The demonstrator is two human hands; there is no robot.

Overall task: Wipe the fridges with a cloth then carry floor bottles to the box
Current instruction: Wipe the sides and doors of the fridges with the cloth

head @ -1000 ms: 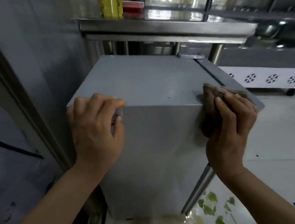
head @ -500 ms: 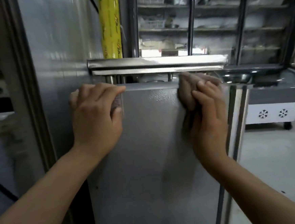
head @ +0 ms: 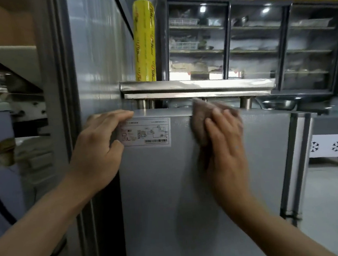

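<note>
A small grey fridge [head: 189, 197] fills the middle of the view, side panel facing me, with a white rating label [head: 146, 132] near its top left. My left hand [head: 99, 149] rests on the fridge's top left corner, fingers laid along the top edge and thumb on the panel beside the label. My right hand [head: 226, 143] presses a brownish cloth [head: 201, 121] flat against the panel just under the top edge, right of the label, fingers fairly straight. No bottles or box show.
A tall steel fridge wall [head: 97, 52] stands close on the left. A steel shelf [head: 197, 85] overhangs the small fridge, carrying a yellow cling-film roll [head: 145, 40]. Behind are a glass-door cooler [head: 258, 40] and a chest freezer [head: 335, 145]; bare floor [head: 332, 206] lies right.
The view dropped from above the fridge top to level with its side. My right hand moved the cloth left from the right corner. My left hand shifted left, uncovering the label.
</note>
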